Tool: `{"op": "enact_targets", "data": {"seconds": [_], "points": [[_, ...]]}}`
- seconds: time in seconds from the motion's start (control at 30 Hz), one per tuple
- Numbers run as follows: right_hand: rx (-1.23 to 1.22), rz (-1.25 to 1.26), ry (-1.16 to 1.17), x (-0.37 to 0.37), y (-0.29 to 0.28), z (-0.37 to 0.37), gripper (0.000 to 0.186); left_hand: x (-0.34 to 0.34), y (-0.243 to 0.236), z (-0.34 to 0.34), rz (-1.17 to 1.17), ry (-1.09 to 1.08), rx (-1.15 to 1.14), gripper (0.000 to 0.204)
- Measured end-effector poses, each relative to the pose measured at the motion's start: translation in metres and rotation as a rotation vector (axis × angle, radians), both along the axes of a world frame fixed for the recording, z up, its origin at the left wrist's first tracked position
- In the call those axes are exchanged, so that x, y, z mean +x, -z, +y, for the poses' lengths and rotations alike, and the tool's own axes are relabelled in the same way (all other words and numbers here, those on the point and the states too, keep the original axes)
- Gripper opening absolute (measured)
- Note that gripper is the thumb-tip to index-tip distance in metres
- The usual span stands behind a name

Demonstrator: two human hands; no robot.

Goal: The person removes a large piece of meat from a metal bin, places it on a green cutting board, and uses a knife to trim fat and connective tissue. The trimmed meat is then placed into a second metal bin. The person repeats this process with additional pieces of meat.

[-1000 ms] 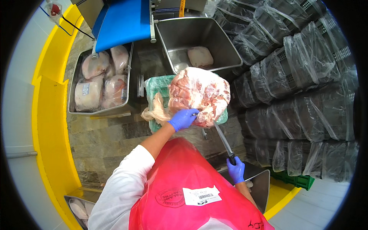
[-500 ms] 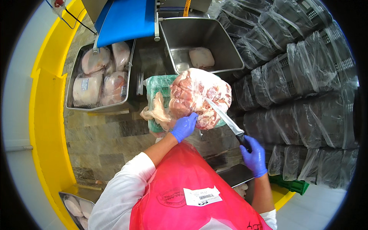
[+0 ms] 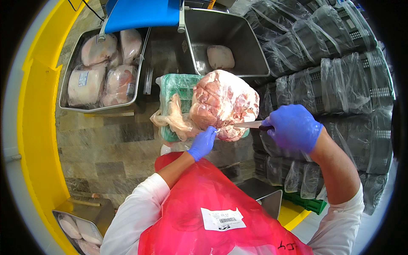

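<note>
Meat cut rests on the film-covered green crate, in front of the person. The left hand pinches the lower edge of the cut between closed fingertips. The right hand grips the knife by its black handle; the blade tip meets the cut beside the left fingertips. A white label with barcode and print marks the red apron; black handwriting sits lower right. Wrapped pieces in the left metal bin carry printed labels.
</note>
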State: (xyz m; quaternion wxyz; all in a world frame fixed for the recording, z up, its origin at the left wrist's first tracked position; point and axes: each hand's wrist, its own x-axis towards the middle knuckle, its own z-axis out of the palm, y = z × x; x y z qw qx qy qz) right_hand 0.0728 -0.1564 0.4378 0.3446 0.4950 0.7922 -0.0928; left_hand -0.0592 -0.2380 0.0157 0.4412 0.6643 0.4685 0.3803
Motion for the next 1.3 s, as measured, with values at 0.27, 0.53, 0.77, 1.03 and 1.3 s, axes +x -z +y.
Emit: {"op": "enact_targets", "data": {"seconds": [0.27, 0.53, 0.77, 1.03, 1.3], "points": [[-0.109, -0.062, 0.068, -0.008, 0.030, 0.023, 0.020, -0.049, -0.018, -0.007, -0.012, -0.055, -0.026, 0.022], [0.061, 0.059, 0.098, 0.019, 0.051, -0.037, 0.027, -0.005, -0.042, 0.007, 0.129, -0.035, -0.326, 0.042], [0.221, 0.137, 0.143, 0.054, 0.076, -0.107, 0.035, 0.009, -0.028, 0.010, -0.047, -0.065, -0.408, 0.036], [0.293, 0.186, 0.272, 0.089, 0.109, -0.159, 0.042, -0.016, -0.021, 0.001, 0.184, -0.152, -0.180, 0.021], [0.344, 0.248, 0.309, 0.096, 0.111, -0.159, 0.041, -0.046, -0.011, -0.008, -0.104, -0.037, -0.373, 0.039]]}}
